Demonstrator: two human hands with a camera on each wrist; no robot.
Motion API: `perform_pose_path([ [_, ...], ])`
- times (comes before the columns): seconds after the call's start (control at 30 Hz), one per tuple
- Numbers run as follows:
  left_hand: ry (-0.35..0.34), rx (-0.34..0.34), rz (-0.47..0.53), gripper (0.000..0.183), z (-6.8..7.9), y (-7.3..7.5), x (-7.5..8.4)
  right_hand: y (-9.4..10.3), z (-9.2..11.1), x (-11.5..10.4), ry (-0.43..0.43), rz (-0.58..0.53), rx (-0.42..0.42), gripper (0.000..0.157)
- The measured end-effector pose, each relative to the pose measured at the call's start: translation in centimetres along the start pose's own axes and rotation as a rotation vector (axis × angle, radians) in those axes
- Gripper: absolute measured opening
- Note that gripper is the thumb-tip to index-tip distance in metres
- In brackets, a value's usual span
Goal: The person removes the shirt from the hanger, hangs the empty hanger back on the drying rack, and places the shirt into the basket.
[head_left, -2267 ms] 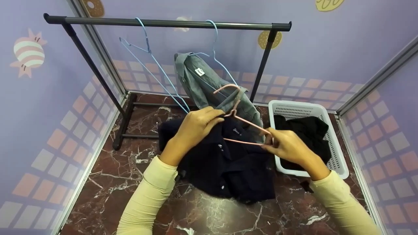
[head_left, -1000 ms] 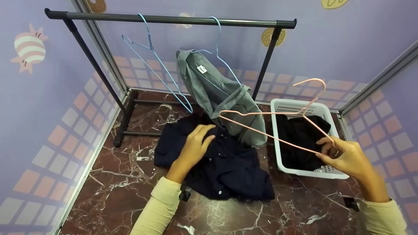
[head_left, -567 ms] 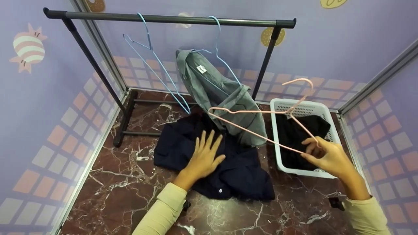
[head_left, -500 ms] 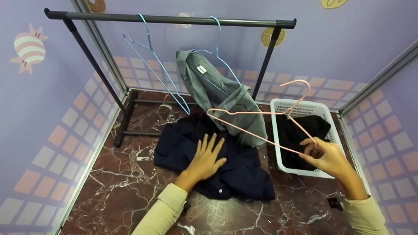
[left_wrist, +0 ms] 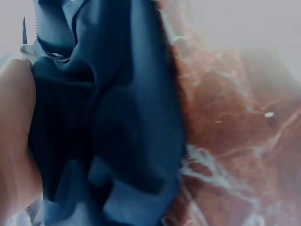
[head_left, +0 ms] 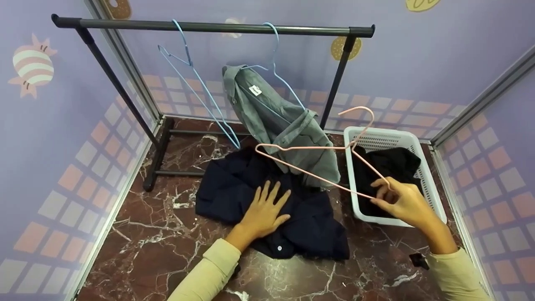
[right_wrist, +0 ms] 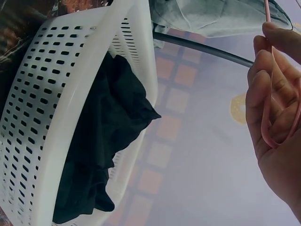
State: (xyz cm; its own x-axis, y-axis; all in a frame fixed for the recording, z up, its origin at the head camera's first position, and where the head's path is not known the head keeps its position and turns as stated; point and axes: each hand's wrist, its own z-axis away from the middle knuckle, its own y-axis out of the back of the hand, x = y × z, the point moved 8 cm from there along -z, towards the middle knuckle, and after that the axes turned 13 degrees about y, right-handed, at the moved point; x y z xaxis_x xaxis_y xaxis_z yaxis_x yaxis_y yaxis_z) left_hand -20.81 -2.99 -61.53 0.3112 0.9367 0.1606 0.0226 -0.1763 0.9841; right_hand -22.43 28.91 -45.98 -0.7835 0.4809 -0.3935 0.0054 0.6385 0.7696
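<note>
A dark navy garment [head_left: 307, 225] with small white buttons lies crumpled on the marbled floor. My left hand [head_left: 263, 215] rests flat on it, fingers spread and straight. In the left wrist view the navy cloth [left_wrist: 136, 108] fills the middle, with part of the left hand [left_wrist: 16, 136] at the edge. My right hand [head_left: 403, 202] pinches one end of a pink wire hanger [head_left: 309, 147], which carries no clothing. The hanger's other end is above the navy garment, its hook upward. In the right wrist view, fingers of the right hand [right_wrist: 277, 103] curl around the hanger's end.
A black clothes rack [head_left: 217, 27] stands behind. On it hang a bare blue hanger [head_left: 209, 92] and another blue hanger [head_left: 276, 54] bearing a grey garment [head_left: 267, 108]. At the right, a white basket [head_left: 430, 196] holds black cloth [head_left: 393, 163]. Patterned walls enclose the sides.
Both hands first held the pink hanger and navy garment close together. The right hand drew the hanger out rightward, then moved back left. The left hand let go of the cloth and flattened onto it.
</note>
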Motion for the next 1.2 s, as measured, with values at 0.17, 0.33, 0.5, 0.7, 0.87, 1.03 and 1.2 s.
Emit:
perform_pose_path([
  [0.17, -0.031, 0.113, -0.024, 0.065, 0.7, 2.6, 0.3, 0.5, -0.2, -0.6, -0.016, 0.069, 0.023, 0.040],
  [0.33, -0.093, 0.250, -0.007, 0.060, 1.6, 7.0, 0.6, 0.7, -0.3, -1.2, -0.035, 0.105, 0.029, 0.040],
  [0.5, -0.186, 0.428, -0.006, 0.051, 2.2, 13.3, 0.0, 1.0, -0.8, -2.0, -0.014, 0.122, 0.046, 0.042],
  [0.7, -0.202, 0.579, -0.009, 0.052, 1.7, 20.9, -2.8, 1.2, -1.1, -2.7, -0.003, 0.133, 0.059, 0.043],
  [0.87, -0.123, 0.599, 0.007, 0.054, 0.2, 25.9, -6.0, 1.0, -1.2, -2.7, -0.038, 0.139, 0.046, 0.042],
  [1.03, -0.017, 0.544, -0.007, 0.056, -2.2, 29.3, -9.4, 0.8, -1.3, -2.8, -0.050, 0.168, 0.048, 0.041],
  [1.2, 0.066, 0.519, -0.024, 0.060, -4.8, 32.7, -12.0, 0.6, -1.6, -3.4, -0.018, 0.203, 0.054, 0.043],
])
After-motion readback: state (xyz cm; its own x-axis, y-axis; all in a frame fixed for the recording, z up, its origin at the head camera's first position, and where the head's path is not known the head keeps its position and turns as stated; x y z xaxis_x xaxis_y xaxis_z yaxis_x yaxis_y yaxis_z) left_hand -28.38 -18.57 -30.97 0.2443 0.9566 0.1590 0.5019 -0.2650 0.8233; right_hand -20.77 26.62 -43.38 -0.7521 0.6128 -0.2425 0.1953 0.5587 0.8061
